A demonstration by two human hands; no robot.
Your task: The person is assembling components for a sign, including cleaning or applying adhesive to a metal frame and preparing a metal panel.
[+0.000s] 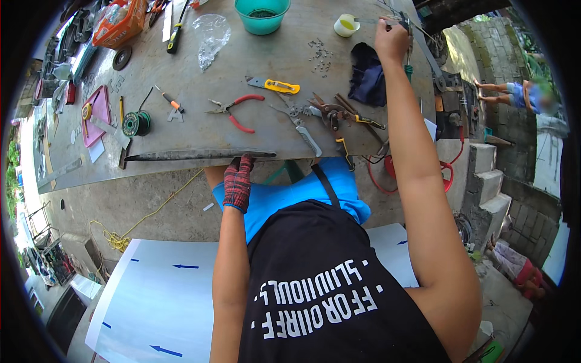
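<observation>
We see a grey table (187, 132). Toward its far side stand a teal bowl (263, 26) and a small white cup (339, 29); midway lie red-handled pliers (241, 99) and a yellow utility knife (282, 87); rightward, dark cloth (366, 81); along our near edge, a long dark strip (200, 155).

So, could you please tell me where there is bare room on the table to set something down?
There's bare tabletop between the teal basin and the yellow utility knife, and another patch between the clear plastic bag and the red-handled pliers. It's crowded where the rusty cutters lie among other hand tools.
</observation>
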